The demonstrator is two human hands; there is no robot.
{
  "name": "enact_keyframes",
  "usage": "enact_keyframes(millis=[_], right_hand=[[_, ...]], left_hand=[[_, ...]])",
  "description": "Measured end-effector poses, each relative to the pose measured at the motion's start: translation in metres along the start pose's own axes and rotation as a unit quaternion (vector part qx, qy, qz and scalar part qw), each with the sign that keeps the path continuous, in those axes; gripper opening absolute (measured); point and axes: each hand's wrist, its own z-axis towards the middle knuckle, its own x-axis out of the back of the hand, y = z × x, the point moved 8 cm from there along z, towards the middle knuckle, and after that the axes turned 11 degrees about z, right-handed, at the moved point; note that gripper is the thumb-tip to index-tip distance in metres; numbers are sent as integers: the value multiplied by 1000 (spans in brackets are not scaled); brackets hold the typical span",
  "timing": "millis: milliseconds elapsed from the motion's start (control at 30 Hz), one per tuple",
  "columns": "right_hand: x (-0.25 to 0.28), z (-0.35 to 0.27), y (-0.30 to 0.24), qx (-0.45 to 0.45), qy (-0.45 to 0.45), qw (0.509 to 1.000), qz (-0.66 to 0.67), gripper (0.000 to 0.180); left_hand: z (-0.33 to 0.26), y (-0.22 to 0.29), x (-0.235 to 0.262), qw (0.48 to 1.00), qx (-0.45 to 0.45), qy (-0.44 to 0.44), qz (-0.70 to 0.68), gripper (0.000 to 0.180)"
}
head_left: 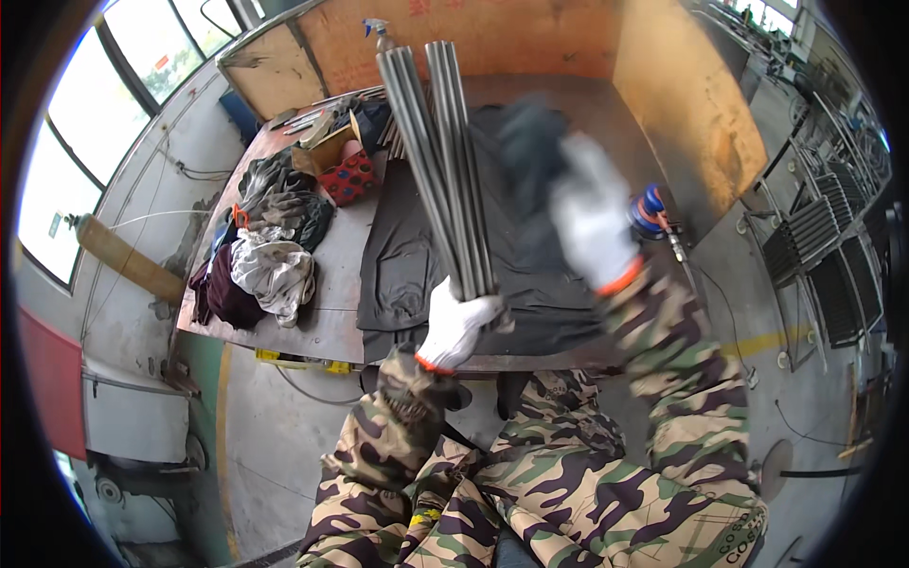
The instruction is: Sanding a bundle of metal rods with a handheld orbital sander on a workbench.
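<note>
- Grey metal tubes (pixel 468 189), seen in the head view, stand in a bundle over the middle of the bench (pixel 331 317), parted into two groups that splay at their upper ends and meet low down.
- The left hand (pixel 454 324), in a white glove with an orange cuff, has its grip clenched round the lower ends of these tubes, near the bench's front edge.
- The right hand (pixel 589 213), gloved alike, is smeared by blur to the right of the bundle; a dark cloth (pixel 530 142), equally blurred, adjoins its finger end. I cannot tell whether that grip is closed.
- Black sheeting (pixel 393 270) lies creased on the bench beneath the tubes.
- A blue round-headed tool (pixel 649 210) with a metal fitting shows just beside the right glove.
- On the bench's left side, a crumpled white cloth (pixel 273 275) lies against a maroon one (pixel 232 295), near a red dotted box (pixel 350 180).
- A spray bottle (pixel 383 41) with a blue trigger shows beyond the upper tube ends, before an orange-brown back panel (pixel 511 38).
- Camouflage sleeves (pixel 682 398) cover both forearms.
- A tan gas cylinder (pixel 128 257) leans at left; wheeled metal racks (pixel 824 227) stand at right.
</note>
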Motion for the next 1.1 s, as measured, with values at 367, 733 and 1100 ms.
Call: enact_keyframes(millis=[367,733,1100], right_hand=[[-82,-25,15,-226,-29,965,131,91],[-116,-124,26,-552,47,562,614,39],[-92,-79,97,-547,65,632,545,25]], left_hand=[[-62,-55,-7,994,81,-47,63,32],[-94,-54,-20,837,227,-350,-355,37],[-143,-79,17,902,299,-253,-183,42]])
